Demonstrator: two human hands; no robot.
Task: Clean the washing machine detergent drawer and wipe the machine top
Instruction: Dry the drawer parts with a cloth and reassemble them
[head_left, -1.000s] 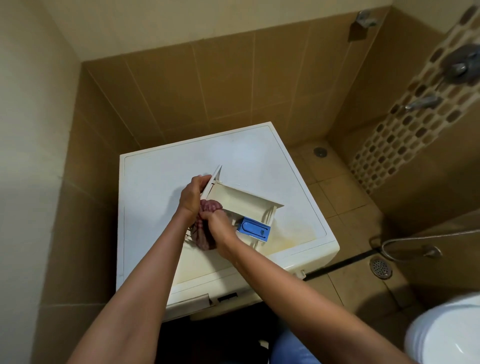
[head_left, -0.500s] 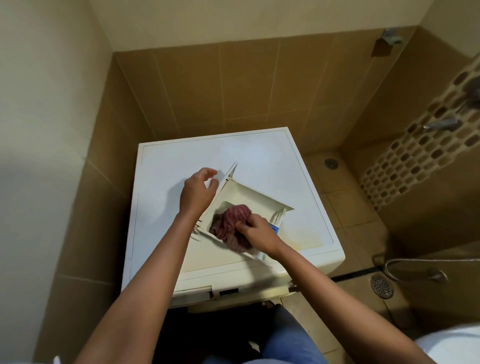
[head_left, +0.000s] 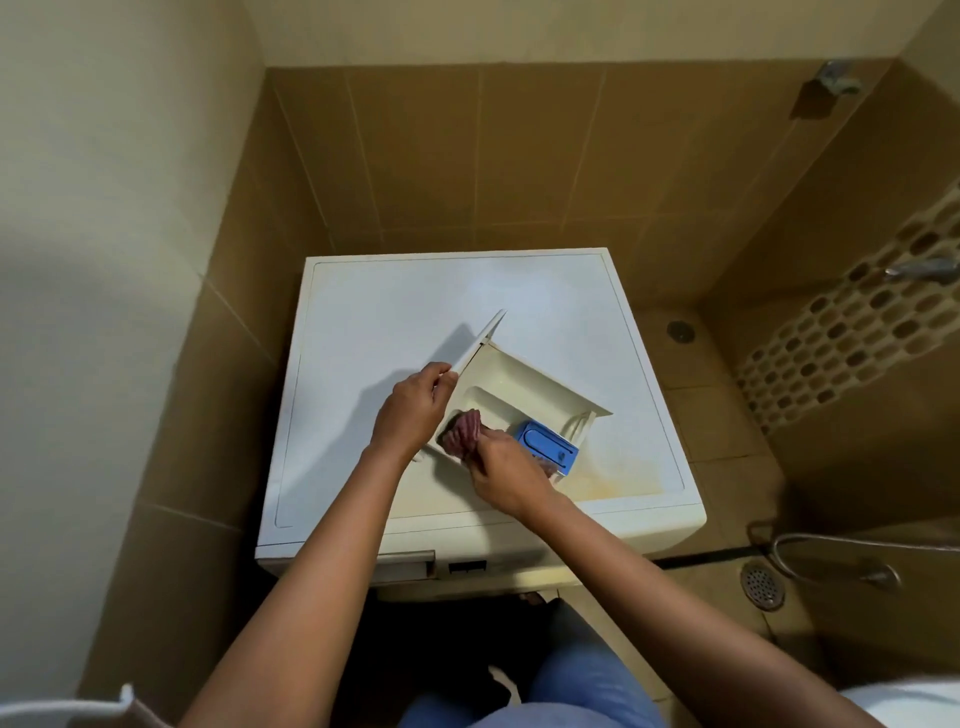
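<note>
Nearest, below the front of the white box-shaped washing machine (head_left: 649, 526), the person's legs in blue denim (head_left: 582, 686) show. Both bare forearms reach up over the machine's front edge.

On the near half of the machine's flat white top (head_left: 415, 306) lies the cream plastic detergent drawer (head_left: 524, 387), set at a slant with its open compartments facing up. The right hand (head_left: 506, 475), over the drawer's near side, has its fingers curled tight round a bunched dark-pink striped cloth (head_left: 462, 435), which is pressed into the drawer's left compartment. The left hand (head_left: 413, 410), just left of the cloth, pinches the near end of the drawer's thin white front panel (head_left: 480, 341) between thumb and curled fingers. A blue rectangular plastic insert (head_left: 548, 448) sits in the drawer's right part, just beside the right hand.

A yellowish stain (head_left: 618, 480) marks the top near the machine's right front corner. To the right of the machine, on the brown tiled floor (head_left: 717, 415), a round metal drain (head_left: 761, 584) lies near a grey hose (head_left: 831, 543). A smaller drain (head_left: 679, 331) lies farther back. Behind the machine rises a brown tiled wall (head_left: 493, 156).
</note>
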